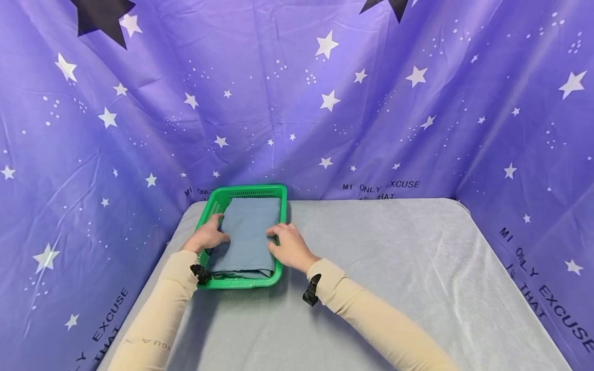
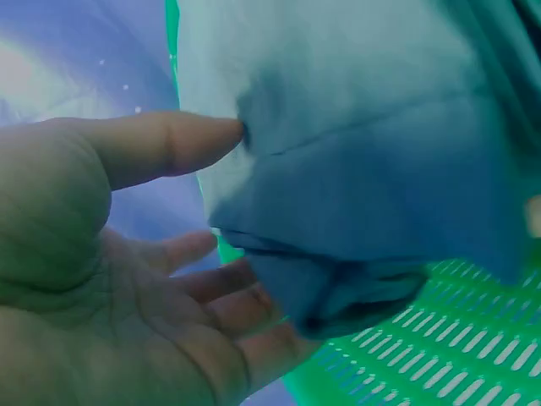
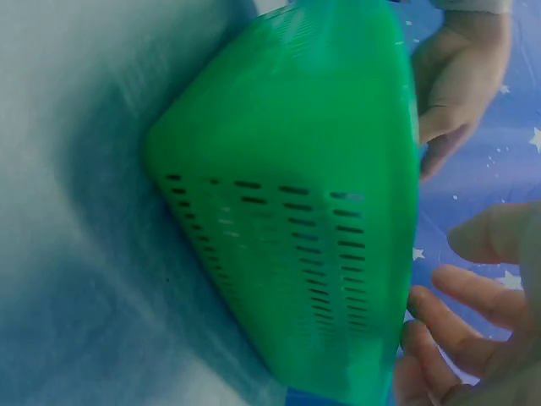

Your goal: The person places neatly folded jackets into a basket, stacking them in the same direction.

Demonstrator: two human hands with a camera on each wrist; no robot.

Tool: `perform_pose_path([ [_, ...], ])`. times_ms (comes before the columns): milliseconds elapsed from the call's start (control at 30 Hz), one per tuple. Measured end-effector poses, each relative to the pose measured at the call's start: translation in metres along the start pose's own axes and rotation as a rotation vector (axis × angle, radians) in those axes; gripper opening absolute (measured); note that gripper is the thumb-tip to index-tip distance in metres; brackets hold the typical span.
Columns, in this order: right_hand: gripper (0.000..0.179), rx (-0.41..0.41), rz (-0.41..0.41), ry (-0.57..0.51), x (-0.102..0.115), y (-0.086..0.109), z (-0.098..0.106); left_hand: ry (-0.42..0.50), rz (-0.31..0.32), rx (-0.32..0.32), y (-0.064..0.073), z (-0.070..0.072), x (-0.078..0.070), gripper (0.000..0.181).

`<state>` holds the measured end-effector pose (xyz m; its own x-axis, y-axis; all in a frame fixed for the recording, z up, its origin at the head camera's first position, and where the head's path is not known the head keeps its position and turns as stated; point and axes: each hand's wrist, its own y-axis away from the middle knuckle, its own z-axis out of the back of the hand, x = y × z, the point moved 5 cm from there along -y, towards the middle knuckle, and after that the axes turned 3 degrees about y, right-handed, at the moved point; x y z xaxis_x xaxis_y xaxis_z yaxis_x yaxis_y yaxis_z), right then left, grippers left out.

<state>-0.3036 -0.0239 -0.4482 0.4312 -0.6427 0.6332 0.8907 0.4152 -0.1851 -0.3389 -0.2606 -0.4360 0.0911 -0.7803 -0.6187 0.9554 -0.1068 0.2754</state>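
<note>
A folded blue-grey cloth garment lies in a green plastic basket; its exact kind does not show. At the garment's left side is my left hand, its fingers apart inside the basket's left rim. In the left wrist view, the straight thumb meets the cloth, and the other fingertips lie at its lower folded edge. My right hand is over the right rim, fingertips at the garment's right edge. The right wrist view shows loosely bent fingers beside the basket's outer wall, gripping nothing visible.
The basket stands at the back left of a table with a grey cloth cover. A purple curtain with white stars encloses the back and both sides. Slots pierce the basket's walls and floor.
</note>
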Motion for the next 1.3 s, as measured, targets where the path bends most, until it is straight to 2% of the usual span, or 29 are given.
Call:
perform_pose_path([
  [100,0.034,-0.002,0.068,0.123,0.003,0.001,-0.002,-0.123,-0.039,-0.004,0.001,-0.002,-0.008,0.077],
  [233,0.032,0.005,0.137,0.258,0.004,0.003,-0.007,-0.231,-0.054,0.001,0.003,-0.009,-0.018,0.073],
  [367,0.027,0.009,0.158,0.337,0.002,0.006,-0.011,-0.283,-0.045,-0.002,0.001,-0.018,-0.026,0.074],
  [500,0.025,0.019,0.170,0.389,0.001,0.006,-0.014,-0.333,-0.067,-0.012,-0.005,-0.024,-0.032,0.075],
  [767,0.029,0.122,0.170,0.452,0.000,0.002,-0.017,-0.379,-0.073,0.060,-0.015,-0.030,-0.034,0.076],
  [933,0.031,0.162,0.182,0.436,0.001,0.004,-0.017,-0.365,-0.067,0.080,-0.018,-0.032,-0.031,0.077],
  [1033,0.031,0.151,0.200,0.394,0.000,0.007,-0.016,-0.358,-0.076,0.079,-0.017,-0.033,-0.029,0.077],
  [1133,0.029,0.092,0.219,0.265,-0.004,0.009,-0.013,-0.344,-0.093,0.057,-0.015,-0.031,-0.029,0.075],
  [1300,0.024,-0.049,0.214,-0.020,-0.011,0.019,0.003,-0.323,-0.145,-0.012,-0.007,-0.023,-0.032,0.068],
])
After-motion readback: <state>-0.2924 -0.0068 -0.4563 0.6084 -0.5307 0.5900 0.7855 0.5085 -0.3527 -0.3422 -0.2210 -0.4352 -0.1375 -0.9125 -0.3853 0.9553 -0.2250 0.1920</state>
